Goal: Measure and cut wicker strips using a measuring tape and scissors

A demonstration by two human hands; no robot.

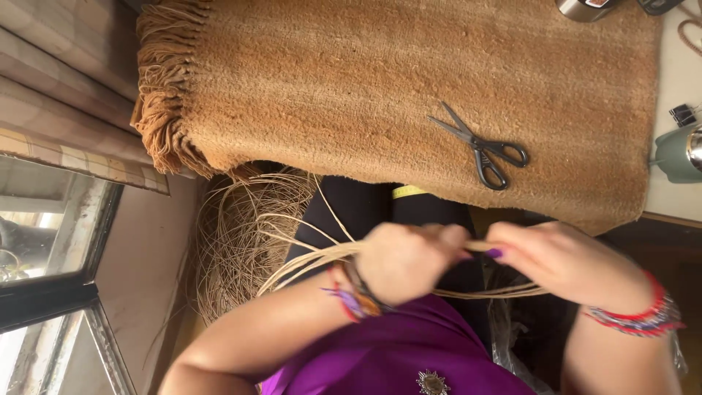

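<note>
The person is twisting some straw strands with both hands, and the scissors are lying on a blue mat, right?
Not quite. The head view shows the scissors lying on a brown mat with a fringe, not a blue one. The rest is right: the left hand and the right hand both grip the straw strands between them.

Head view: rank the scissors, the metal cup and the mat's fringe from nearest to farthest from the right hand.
Measured from the right hand, which grips the pale strands together with the left hand:
1. Scissors, lying just beyond it on the brown mat.
2. Metal cup, at the mat's far edge.
3. Fringe, far across on the left side.
</note>
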